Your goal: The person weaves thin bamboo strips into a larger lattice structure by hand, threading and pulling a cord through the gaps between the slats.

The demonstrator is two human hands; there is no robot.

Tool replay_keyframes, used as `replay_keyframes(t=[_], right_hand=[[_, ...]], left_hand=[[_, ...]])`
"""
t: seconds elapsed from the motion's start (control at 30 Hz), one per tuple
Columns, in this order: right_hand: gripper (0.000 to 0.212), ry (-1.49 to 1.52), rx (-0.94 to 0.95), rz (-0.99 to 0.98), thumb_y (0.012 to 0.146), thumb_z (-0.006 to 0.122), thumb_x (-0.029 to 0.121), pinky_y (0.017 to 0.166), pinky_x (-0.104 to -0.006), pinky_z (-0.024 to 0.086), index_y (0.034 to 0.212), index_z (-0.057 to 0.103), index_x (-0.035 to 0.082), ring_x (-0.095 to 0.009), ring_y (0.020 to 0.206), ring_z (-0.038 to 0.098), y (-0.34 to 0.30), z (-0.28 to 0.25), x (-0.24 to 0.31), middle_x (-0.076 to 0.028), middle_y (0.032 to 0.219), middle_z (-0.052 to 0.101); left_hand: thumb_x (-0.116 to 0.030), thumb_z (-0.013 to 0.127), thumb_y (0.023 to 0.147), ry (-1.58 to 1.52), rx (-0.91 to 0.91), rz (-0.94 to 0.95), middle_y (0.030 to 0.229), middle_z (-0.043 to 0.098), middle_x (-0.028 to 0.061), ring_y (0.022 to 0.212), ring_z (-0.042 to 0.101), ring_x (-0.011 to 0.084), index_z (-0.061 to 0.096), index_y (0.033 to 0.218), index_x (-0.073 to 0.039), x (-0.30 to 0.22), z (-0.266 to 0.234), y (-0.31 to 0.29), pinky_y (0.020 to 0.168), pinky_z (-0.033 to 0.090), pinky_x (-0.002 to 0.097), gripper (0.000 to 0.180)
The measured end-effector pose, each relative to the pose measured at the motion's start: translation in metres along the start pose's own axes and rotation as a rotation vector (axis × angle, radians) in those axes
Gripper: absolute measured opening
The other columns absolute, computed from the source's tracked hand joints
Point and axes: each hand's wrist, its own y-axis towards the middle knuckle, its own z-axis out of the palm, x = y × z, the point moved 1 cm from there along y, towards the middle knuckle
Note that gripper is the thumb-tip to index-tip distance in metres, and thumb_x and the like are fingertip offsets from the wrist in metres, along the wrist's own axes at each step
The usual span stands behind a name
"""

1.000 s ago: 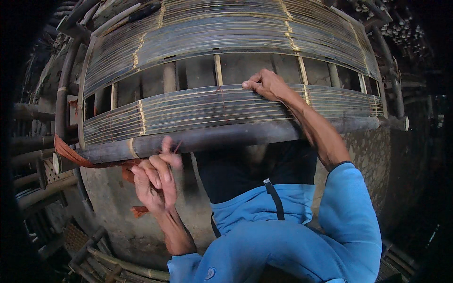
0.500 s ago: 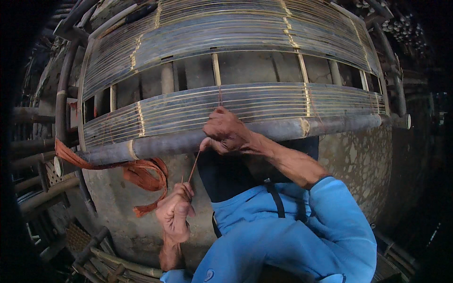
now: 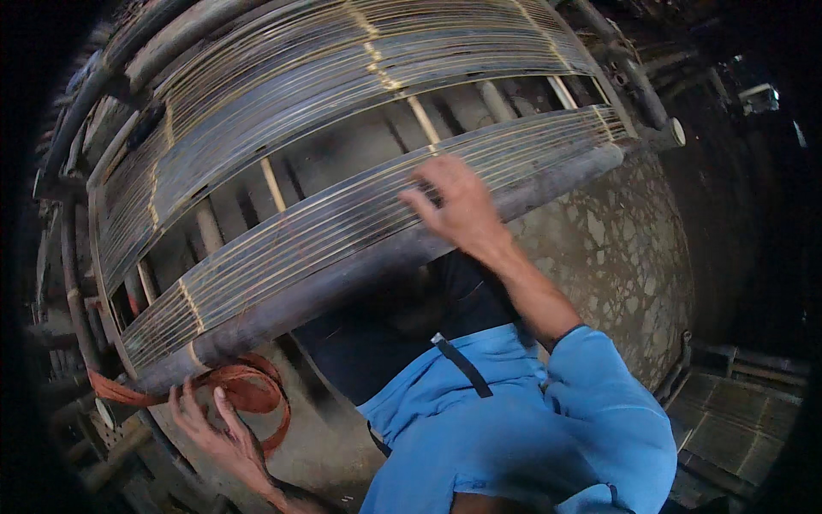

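Observation:
My left hand (image 3: pixel 221 439) is open with its fingers spread, just beside a looped bundle of reddish-brown fibre strands (image 3: pixel 257 381) that hangs from the near pole. My right hand (image 3: pixel 455 199) reaches over the near band of thin slats (image 3: pixel 360 201). Its thumb stands apart from its bent fingers, and nothing shows between them; the fingertips are slightly blurred. A thick dark bamboo pole (image 3: pixel 317 295) runs along the near edge of the slats. Pale bindings (image 3: pixel 190 307) cross the slats, and fine reddish strands hang on them left of my right hand.
A wider slatted panel (image 3: pixel 282 120) lies beyond a gap crossed by wooden bars (image 3: pixel 272 182). Bamboo poles (image 3: pixel 73 283) frame the left side. Stony ground (image 3: pixel 616 257) is at the right, with another low slatted bamboo piece (image 3: pixel 728 420) at lower right.
My hands, which held a reddish strand between them, have parted. My left hand has opened and moved left to the bundle; my right hand has loosened over the slats. The view has tilted and shifted right.

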Motion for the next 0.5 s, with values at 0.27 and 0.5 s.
replay_keyframes(t=[0.27, 0.5], right_hand=[[0.033, -0.278, -0.121, 0.117, 0.081, 0.078, 0.024, 0.090, -0.0487, 0.046, 0.095, 0.066, -0.003, -0.037, 0.103, 0.056, -0.058, -0.029, -0.068, -0.018, 0.107, 0.060], [0.015, 0.409, -0.128, -0.190, 0.085, 0.077, 0.019, 0.095, -0.0361, 0.051, 0.086, 0.076, 0.004, -0.028, 0.109, 0.063, -0.014, -0.061, -0.008, -0.014, 0.112, 0.067]], left_hand=[[-0.015, 0.082, 0.085, -0.483, 0.228, 0.477, 0.135, 0.059, 0.0192, 0.127, 0.053, 0.0358, 0.059, 0.137, -0.004, -0.157, 0.069, 0.004, 0.107, 0.043, 0.0436, 0.058], [-0.004, 0.079, 0.080, -1.353, 1.212, 0.101, 0.119, 0.063, 0.0143, 0.109, 0.064, 0.0256, 0.046, 0.143, -0.001, -0.304, 0.146, -0.002, 0.092, 0.054, 0.0360, 0.072]])
